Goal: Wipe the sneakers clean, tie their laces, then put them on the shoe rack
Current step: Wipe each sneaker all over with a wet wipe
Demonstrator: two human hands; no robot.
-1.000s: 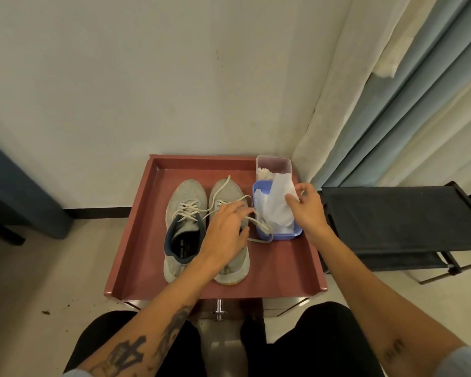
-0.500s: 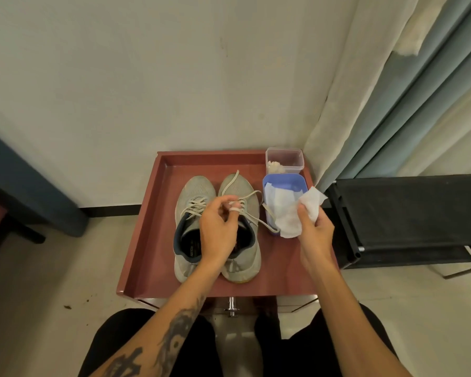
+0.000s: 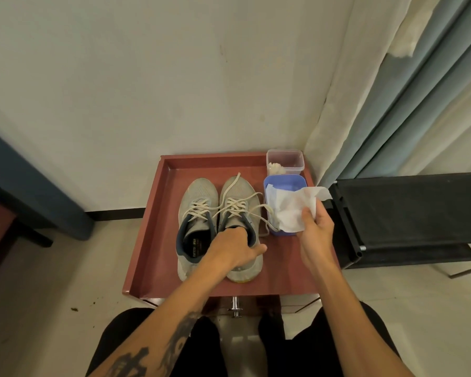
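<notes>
Two grey sneakers with loose white laces stand side by side, toes toward the wall, on a red tray table (image 3: 152, 229). The left sneaker (image 3: 196, 202) stands free. My left hand (image 3: 234, 248) grips the right sneaker (image 3: 239, 197) at its heel collar, fingers inside the opening and thumb on the outer side. My right hand (image 3: 314, 229) holds a crumpled white wipe (image 3: 294, 213) above the front of a blue wipe box (image 3: 283, 183). The black shoe rack (image 3: 408, 213) stands to the right of the tray.
A clear plastic container (image 3: 286, 159) sits in the tray's far right corner behind the blue box. Curtains (image 3: 392, 91) hang above the rack. A wall is close behind the tray. A dark blue piece of furniture (image 3: 25, 186) stands at the left.
My left hand let go of the laces and moved back to the right sneaker's heel opening. My right hand pulled the wipe out of the blue box and holds it crumpled.
</notes>
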